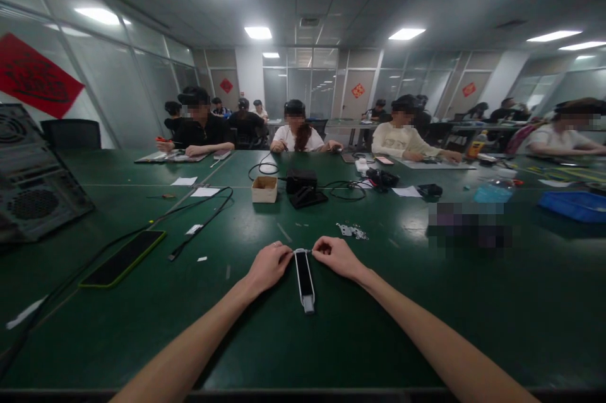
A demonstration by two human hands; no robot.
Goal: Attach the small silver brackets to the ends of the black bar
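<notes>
A slim, long black piece with a white edge [305,276] lies on the green table, its grey end [308,305] towards me. At its far end, a thin pale strand [302,251] runs across between my hands. My left hand [271,264] is closed in a pinch at the strand's left side. From the right, my right hand [338,258] pinches the strand's other side, fingers curled. What exactly the strand is, I cannot make out. Just beyond my right hand lie several small metal parts [353,230] in a loose pile.
A phone-like black slab with a green edge [124,259] and a black cable [201,226] lie left. Ahead stand a small cardboard box [264,190] and a black box [301,181]. A computer case [35,182] is far left, a blue tray [572,206] right. Several people sit opposite.
</notes>
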